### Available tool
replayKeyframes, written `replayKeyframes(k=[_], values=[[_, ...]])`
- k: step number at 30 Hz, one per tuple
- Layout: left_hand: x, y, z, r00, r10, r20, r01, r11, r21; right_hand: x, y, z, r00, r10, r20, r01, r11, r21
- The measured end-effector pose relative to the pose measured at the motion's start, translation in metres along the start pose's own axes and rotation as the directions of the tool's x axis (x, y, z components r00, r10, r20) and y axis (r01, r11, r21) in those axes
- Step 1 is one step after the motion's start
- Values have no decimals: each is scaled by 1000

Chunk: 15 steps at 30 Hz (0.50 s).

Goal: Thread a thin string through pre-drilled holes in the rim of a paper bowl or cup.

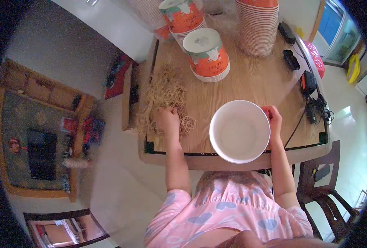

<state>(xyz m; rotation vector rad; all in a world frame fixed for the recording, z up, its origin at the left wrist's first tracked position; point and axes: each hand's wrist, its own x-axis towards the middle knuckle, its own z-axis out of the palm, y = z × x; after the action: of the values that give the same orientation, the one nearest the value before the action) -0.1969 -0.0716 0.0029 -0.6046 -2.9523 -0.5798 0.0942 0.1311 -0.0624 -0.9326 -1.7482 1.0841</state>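
Note:
At the left of the table lies a heap of tan crinkled paper shreds (165, 91). My left hand (167, 120) reaches into it with fingers curled closed around some strands; the fingertips are partly hidden by the heap. In front of me, near the table's front edge, an open white paper bucket (240, 131) shows its bare inside. My right hand (274, 119) grips its right side, with fingers bent at the rim. Farther back, upside-down orange and green printed paper buckets (208, 62) stand nested in a short stack.
Another printed stack (181, 20) and a tall nested bucket stack (256, 31) occupy the table's back. Black adapters and cables (308, 84) lie along the right edge, one cable running toward the front. A dark wooden chair (324, 194) stands at the right.

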Motion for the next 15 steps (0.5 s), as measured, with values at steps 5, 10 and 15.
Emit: replayKeyframes(k=[5,10,15], values=[[7,-38,40,984,97,-150,-82,991,108,-1,-13,2,1000,0,31,0,1000,-18],[14,-44,43,996,32,-85,-41,993,-107,-1,-16,1,998,-58,-1,58,996,-69],[25,-37,1,964,37,-262,-187,797,-574,0,-16,-1,999,15,50,-9,992,-125]])
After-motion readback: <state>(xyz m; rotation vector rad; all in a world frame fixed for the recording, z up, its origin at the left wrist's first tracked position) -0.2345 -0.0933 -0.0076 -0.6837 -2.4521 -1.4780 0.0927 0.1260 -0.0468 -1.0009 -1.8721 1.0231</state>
